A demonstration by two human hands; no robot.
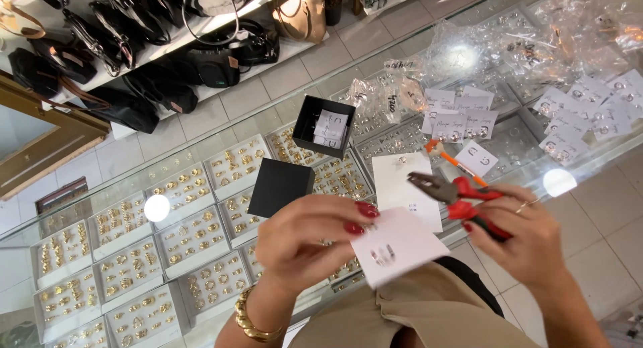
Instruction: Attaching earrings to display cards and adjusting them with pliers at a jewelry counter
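Clearly the glass table [221,130] doubles as a showcase, trays of gold rings [167,234] lying under its top where they can be seen. On it sit a black lid [280,186] and its open black box [323,125], with carded earrings [462,120] spread beyond for easy reach. Nearer, the left hand [305,244] holds its grip pinched on a white earring card [396,246], raised over the edge to face the eyes. The right hand [529,237] has its grip closed round red-handled pliers [462,197], nose aimed toward the card.
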